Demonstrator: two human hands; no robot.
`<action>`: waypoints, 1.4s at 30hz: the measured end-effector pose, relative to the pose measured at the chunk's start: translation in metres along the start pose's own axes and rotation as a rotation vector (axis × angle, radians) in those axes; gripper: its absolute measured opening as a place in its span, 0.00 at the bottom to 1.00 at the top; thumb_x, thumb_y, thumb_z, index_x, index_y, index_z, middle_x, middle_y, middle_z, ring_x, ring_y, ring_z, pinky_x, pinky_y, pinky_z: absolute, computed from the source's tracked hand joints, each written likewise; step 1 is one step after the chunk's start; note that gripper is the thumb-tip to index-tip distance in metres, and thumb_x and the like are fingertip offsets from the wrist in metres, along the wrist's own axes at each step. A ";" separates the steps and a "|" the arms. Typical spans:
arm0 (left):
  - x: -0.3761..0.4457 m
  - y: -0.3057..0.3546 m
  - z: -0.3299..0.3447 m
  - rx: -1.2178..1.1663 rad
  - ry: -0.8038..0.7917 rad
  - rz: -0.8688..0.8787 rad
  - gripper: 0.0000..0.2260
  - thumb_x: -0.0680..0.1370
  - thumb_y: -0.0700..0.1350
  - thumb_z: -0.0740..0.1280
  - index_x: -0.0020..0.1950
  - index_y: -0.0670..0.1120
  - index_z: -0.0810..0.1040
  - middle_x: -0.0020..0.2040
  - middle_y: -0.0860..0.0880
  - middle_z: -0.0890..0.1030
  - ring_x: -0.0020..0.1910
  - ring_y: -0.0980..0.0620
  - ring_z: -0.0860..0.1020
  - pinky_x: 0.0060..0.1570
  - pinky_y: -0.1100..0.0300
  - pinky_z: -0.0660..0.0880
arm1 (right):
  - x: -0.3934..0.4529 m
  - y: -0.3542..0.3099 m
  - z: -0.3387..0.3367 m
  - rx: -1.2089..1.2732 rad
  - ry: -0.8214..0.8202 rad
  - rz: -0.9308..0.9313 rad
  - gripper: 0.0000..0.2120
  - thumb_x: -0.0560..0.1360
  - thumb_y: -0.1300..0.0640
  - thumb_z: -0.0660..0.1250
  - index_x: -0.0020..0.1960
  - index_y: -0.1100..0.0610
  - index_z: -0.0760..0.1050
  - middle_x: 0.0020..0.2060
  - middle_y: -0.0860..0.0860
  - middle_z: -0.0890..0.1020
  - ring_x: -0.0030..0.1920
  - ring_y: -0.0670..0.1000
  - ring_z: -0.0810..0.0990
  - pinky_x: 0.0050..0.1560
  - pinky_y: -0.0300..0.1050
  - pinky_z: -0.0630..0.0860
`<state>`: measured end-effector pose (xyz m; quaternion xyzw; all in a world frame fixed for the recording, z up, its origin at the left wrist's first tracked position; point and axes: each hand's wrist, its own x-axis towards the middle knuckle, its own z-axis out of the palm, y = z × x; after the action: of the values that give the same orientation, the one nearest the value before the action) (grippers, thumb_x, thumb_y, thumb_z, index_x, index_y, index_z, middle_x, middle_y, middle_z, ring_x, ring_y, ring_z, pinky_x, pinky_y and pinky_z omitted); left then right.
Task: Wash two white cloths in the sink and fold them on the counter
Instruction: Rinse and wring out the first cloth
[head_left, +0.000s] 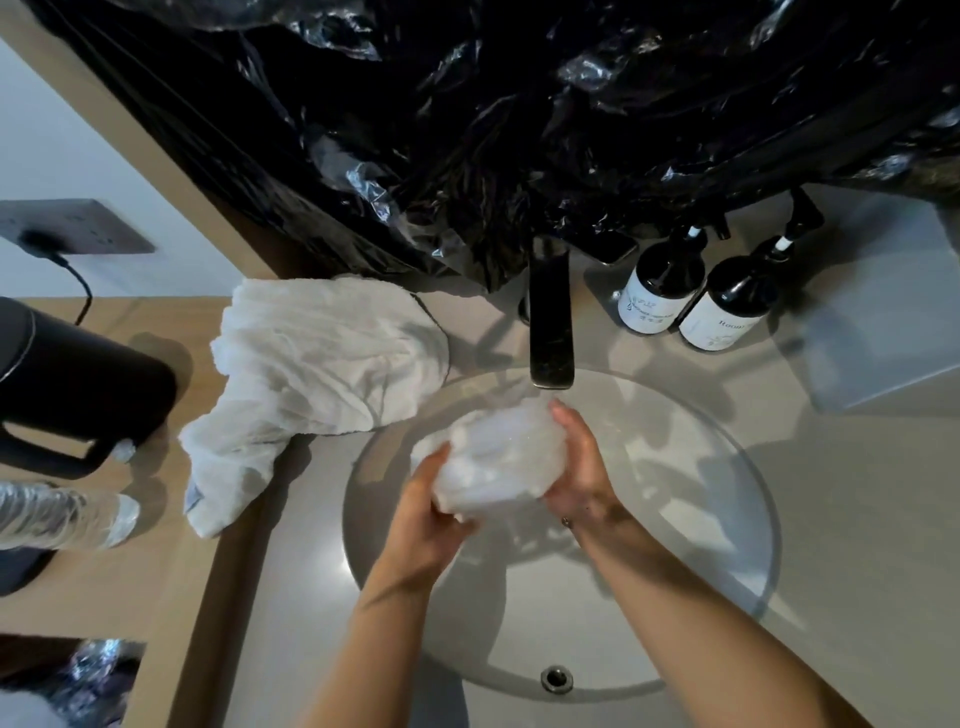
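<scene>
Cloth, bunched and wet, sits over the sink just below the tap, and we grasp it from both sides, our left hand curled round its near-left end and our right hand cupping its right end. Left of the sink we see the second cloth lying crumpled on the tabletop, one corner trailing over its left edge. Behind the sink, right of the tap, stand two dark bottles.
</scene>
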<state>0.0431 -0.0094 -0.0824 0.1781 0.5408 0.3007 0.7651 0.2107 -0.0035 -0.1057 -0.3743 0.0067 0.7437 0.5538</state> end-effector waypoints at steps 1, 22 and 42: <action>0.002 0.000 -0.001 0.056 0.045 -0.129 0.23 0.71 0.62 0.68 0.59 0.50 0.80 0.58 0.47 0.82 0.63 0.42 0.76 0.61 0.44 0.69 | 0.000 -0.001 0.000 -0.012 -0.017 0.001 0.21 0.78 0.49 0.55 0.49 0.60 0.84 0.48 0.59 0.84 0.49 0.57 0.83 0.52 0.48 0.79; 0.018 -0.011 0.052 0.181 -0.043 0.573 0.04 0.70 0.43 0.77 0.42 0.44 0.86 0.45 0.47 0.86 0.49 0.49 0.84 0.60 0.50 0.77 | -0.027 -0.012 -0.020 0.061 0.179 -0.063 0.25 0.77 0.41 0.58 0.32 0.53 0.82 0.35 0.54 0.84 0.37 0.55 0.84 0.42 0.45 0.78; 0.020 0.025 0.078 0.161 -0.327 0.131 0.15 0.73 0.39 0.71 0.58 0.37 0.79 0.52 0.40 0.84 0.54 0.43 0.82 0.50 0.55 0.79 | -0.052 -0.032 -0.056 0.185 0.069 -0.027 0.31 0.77 0.32 0.54 0.70 0.52 0.67 0.66 0.57 0.73 0.68 0.59 0.71 0.69 0.58 0.66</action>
<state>0.1141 0.0272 -0.0544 0.3200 0.4190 0.2726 0.8048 0.2734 -0.0580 -0.1036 -0.3468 0.0894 0.7193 0.5953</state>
